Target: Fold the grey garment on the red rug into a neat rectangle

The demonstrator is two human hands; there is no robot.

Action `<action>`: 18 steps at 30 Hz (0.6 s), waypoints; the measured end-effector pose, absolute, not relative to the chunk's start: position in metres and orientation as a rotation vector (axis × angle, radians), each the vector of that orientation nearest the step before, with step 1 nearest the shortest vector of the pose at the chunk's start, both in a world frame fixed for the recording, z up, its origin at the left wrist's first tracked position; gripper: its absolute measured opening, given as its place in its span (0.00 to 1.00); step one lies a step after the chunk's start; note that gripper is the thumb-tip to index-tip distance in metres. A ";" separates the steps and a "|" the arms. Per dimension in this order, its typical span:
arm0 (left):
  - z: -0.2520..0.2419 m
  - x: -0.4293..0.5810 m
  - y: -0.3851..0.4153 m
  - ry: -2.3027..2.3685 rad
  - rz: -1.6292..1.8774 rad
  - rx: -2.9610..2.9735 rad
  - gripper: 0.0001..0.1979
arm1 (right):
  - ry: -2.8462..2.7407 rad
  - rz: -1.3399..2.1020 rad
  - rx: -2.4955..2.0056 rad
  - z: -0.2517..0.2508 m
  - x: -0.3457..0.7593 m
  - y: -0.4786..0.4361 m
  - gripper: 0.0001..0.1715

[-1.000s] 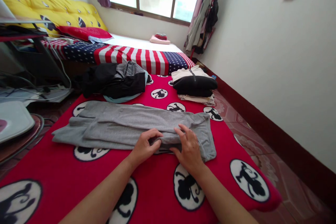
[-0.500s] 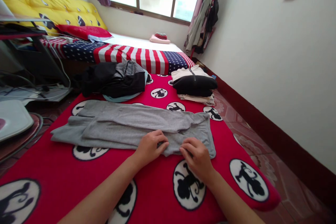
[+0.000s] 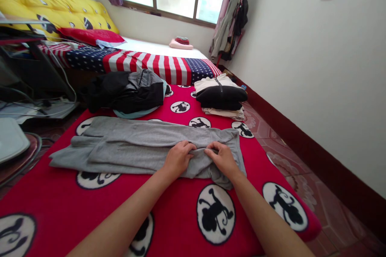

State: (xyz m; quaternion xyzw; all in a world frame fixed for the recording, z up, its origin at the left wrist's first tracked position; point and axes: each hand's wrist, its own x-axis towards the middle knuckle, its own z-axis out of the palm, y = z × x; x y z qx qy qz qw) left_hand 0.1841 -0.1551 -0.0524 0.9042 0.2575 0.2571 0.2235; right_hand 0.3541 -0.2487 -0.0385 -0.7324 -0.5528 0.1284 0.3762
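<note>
A grey knit garment (image 3: 126,144) lies stretched out sideways, folded lengthwise, on the red monkey-print bedding. Its exact kind is hard to tell in this folded state. My left hand (image 3: 180,156) is closed on the fabric right of its middle, thumb and fingers pinched together. A short gap away, my right hand (image 3: 222,158) pinches the same layer near the right end. Between the two hands the cloth is creased, and a loose flap hangs towards me under my right wrist.
A heap of dark clothes (image 3: 126,90) lies at the back left of the bedding (image 3: 175,217). Folded clothes form a stack (image 3: 221,94) at the back right. Behind is a bed with a flag-pattern cover (image 3: 144,62). A white stool seat (image 3: 12,138) stands left; a wall (image 3: 316,68) runs along the right.
Both hands have moved away from me, from the garment's near edge towards its middle, bringing cloth along. The near edge at the right has shifted and bunched. The camera view has shifted slightly.
</note>
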 end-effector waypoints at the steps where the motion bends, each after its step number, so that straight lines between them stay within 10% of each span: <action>1: -0.051 0.187 -0.152 0.710 0.746 2.477 0.11 | -1.401 0.305 -1.841 -0.038 0.353 -0.247 0.08; 18: -0.070 0.182 -0.159 0.462 0.823 2.384 0.12 | -0.782 0.976 -1.531 -0.042 0.374 -0.247 0.23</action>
